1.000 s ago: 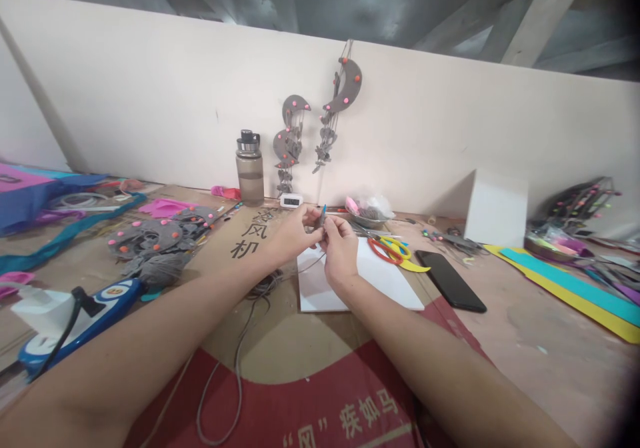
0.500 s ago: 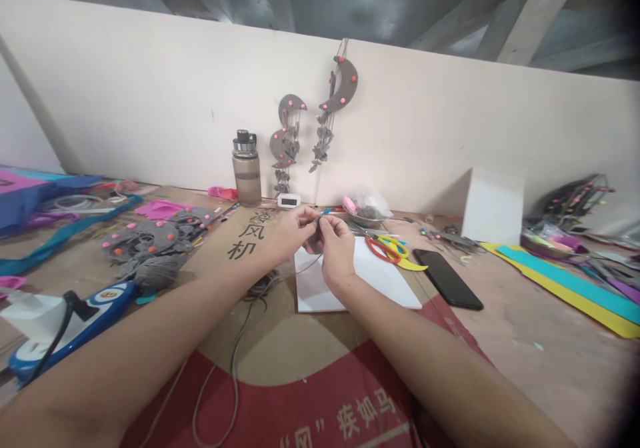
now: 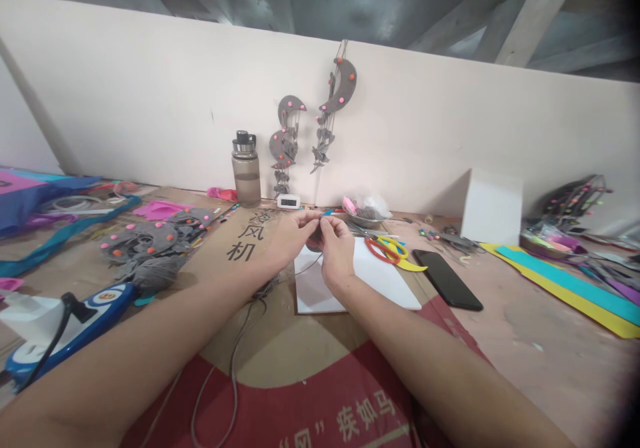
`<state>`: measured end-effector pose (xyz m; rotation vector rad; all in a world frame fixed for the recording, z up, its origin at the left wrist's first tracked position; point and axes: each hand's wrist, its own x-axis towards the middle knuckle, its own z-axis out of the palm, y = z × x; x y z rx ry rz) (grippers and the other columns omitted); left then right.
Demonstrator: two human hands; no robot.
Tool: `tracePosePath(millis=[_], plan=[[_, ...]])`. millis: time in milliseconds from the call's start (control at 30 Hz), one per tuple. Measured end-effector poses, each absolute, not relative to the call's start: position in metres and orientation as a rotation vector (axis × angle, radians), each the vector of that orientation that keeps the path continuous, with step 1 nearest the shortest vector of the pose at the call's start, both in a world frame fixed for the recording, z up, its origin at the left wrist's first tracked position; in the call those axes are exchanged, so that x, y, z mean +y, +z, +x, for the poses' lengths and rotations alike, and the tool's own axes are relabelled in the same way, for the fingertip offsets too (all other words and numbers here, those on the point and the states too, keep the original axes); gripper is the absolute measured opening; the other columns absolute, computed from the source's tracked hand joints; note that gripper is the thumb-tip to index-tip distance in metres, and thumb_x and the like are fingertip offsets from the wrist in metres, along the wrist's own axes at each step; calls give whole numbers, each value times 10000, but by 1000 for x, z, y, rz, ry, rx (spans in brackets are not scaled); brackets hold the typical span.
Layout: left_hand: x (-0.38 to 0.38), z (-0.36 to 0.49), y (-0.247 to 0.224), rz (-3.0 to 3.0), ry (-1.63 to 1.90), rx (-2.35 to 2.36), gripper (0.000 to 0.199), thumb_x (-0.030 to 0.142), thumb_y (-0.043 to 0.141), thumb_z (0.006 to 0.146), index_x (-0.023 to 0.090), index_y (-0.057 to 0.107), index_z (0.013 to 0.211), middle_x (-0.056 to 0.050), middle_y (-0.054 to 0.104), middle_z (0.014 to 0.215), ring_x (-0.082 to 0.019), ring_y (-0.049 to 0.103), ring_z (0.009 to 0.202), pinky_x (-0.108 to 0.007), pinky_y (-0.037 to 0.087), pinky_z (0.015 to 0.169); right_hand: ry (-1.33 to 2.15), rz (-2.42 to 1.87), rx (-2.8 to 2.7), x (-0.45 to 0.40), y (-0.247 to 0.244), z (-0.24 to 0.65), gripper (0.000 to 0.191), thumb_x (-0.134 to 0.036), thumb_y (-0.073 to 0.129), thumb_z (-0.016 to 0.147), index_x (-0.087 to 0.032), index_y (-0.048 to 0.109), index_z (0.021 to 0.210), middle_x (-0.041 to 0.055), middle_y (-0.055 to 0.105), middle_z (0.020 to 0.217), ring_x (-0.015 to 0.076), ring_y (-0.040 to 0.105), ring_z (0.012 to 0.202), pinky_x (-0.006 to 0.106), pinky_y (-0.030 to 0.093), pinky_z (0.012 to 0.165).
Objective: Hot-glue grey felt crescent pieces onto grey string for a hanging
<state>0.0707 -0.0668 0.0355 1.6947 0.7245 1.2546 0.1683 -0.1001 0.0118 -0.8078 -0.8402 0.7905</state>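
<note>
Above a white board (image 3: 367, 285), my left hand (image 3: 295, 235) and my right hand (image 3: 337, 251) meet, fingertips pinched together. Between them is a small dark grey piece (image 3: 315, 241), mostly covered by the fingers, so its exact shape is hidden. A thin grey cord (image 3: 235, 375) runs from below the fingers, past a loose tangle by my left forearm, and loops over the cardboard toward me. Just right of my right hand lie scissors with red handles (image 3: 380, 251) and others with yellow handles (image 3: 395, 245).
A black phone (image 3: 447, 279) lies right of the board. Grey crescent hangings (image 3: 343, 85) hang on the wall, near a water bottle (image 3: 247, 175). At left are a grey yarn ball (image 3: 155, 273) and a power strip (image 3: 100, 305). Coloured strips (image 3: 575, 285) lie far right.
My left hand's fingers have shifted slightly closer to my right fingertips. Both hands stay pinched at the same spot over the board.
</note>
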Motion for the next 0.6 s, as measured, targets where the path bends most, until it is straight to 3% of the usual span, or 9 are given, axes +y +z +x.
tracePosePath(millis=[600], plan=[[-81, 67, 44, 2089, 1534, 897, 245, 200, 551, 887, 240, 750, 1025, -4, 768, 1031, -166, 691, 933, -262, 494, 856, 691, -811, -885, -111, 22, 163, 213, -422, 630, 812, -220, 563, 822, -37, 532, 761, 102, 441, 638, 238, 394, 593]])
